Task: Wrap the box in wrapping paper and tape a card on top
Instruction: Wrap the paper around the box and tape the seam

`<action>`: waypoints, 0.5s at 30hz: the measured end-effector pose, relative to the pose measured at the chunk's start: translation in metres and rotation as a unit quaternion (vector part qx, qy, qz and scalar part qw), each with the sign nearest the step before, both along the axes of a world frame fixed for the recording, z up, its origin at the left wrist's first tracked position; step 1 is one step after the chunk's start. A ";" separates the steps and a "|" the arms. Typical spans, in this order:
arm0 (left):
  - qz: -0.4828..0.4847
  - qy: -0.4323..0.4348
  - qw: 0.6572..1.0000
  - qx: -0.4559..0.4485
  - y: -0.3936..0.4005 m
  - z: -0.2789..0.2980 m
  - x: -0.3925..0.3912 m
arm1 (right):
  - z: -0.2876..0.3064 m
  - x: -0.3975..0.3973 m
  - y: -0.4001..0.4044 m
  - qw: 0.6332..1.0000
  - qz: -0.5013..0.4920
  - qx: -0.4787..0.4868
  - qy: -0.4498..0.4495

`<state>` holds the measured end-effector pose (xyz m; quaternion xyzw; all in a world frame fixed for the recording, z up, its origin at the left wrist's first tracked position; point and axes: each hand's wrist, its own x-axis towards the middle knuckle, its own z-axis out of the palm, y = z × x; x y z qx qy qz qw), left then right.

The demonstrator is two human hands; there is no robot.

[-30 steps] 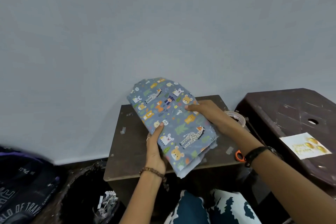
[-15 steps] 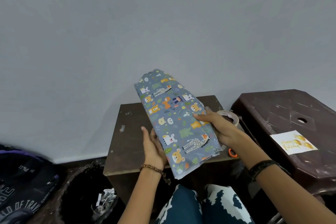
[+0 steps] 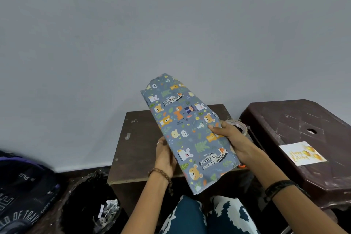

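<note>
Both hands hold wrapped box (image 3: 190, 131) tilted above table (image 3: 136, 138): right hand (image 3: 230, 139) gripping edge, left hand (image 3: 164, 156) seemingly flat against side

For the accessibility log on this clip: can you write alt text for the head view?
A person holds an animal-print wrapped box tilted above a small brown table, the left hand flat against its left edge, the right hand gripping its right edge. A tape roll sits behind the right hand, and a birthday card lies on a dark stool to the right.
</note>
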<state>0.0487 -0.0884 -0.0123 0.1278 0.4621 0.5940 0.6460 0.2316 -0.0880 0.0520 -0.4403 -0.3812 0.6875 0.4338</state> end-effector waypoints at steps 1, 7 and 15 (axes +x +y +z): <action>0.004 0.035 0.999 -0.008 0.000 0.000 0.001 | 0.000 0.000 0.000 1.000 -0.008 0.003 -0.011; 0.002 0.155 0.988 -0.010 0.000 -0.004 0.003 | -0.005 0.012 0.010 0.994 -0.104 0.020 0.029; 0.018 0.113 0.992 -0.056 0.002 -0.014 0.015 | -0.011 -0.001 0.016 0.985 -0.097 0.094 -0.110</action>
